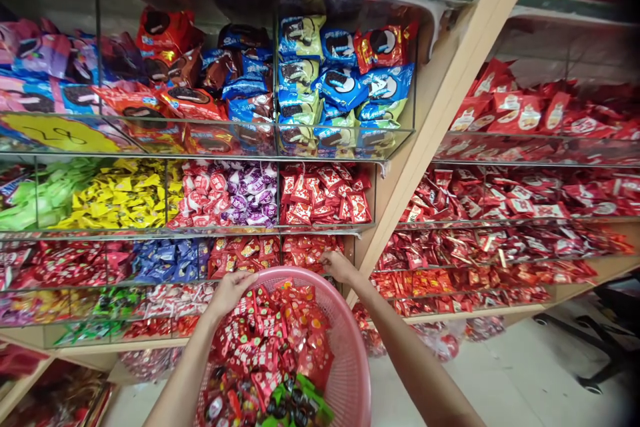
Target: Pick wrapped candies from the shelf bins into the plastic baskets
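A pink plastic basket is in front of me, with my left hand closed on its far left rim. Inside lie red wrapped candies, candies in a clear-and-red wrap at the lower left, and green-and-black wrapped candies near the bottom. Beyond the basket's far rim, my right hand reaches into a shelf compartment of red wrapped candies. Its fingers are curled together at the candies; whatever they pinch is too small to make out.
Shelves with clear dividers hold yellow candies, purple candies, blue packets and cookie packs. A slanted wooden post separates them from red packets. A chair base stands on the floor at right.
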The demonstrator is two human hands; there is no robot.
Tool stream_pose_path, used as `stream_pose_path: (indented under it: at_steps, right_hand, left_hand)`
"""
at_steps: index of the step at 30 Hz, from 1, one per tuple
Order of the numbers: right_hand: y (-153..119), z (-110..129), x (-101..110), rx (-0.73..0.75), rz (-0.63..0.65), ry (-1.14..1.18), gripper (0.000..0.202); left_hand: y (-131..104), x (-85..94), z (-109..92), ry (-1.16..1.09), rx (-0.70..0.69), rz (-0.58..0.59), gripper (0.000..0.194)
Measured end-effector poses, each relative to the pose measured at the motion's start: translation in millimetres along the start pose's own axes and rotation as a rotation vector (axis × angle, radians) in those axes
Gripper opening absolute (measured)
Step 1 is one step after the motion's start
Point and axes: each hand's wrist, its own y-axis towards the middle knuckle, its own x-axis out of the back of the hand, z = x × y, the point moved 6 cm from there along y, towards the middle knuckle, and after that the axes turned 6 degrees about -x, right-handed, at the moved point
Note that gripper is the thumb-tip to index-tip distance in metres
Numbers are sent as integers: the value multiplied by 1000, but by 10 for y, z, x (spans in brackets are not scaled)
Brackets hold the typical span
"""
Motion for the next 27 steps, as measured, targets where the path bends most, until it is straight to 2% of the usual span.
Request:
stream_pose_path:
  at_steps: [7,10,15,18,20,23,27]
  right_hand:
    - [65,-26,-117,75,2,78,17]
    - [31,48,-98,110,-14,86,15]
    - [-48,274,-43,259,-67,22,14]
    - [-37,307,-36,253,-96,28,17]
    - [-10,256,-1,189,-169,131,17]
    - [8,123,66,64,-289,457,15]
    - [-67,26,112,-76,-307,1004,27]
  left_hand:
    - [-13,2,-33,-9,21,-6,46]
    - [-23,1,-53,-8,26,1,46]
    - [-21,1,-81,-27,12,-11,45]
    - [-14,-5,-67,-33,21,-11,46]
    - [-10,-6,-59,-35,23,-8,47]
    - [-8,1,-57,-30,25,-9,47]
    - [-5,16,-56,2,12,-21,45]
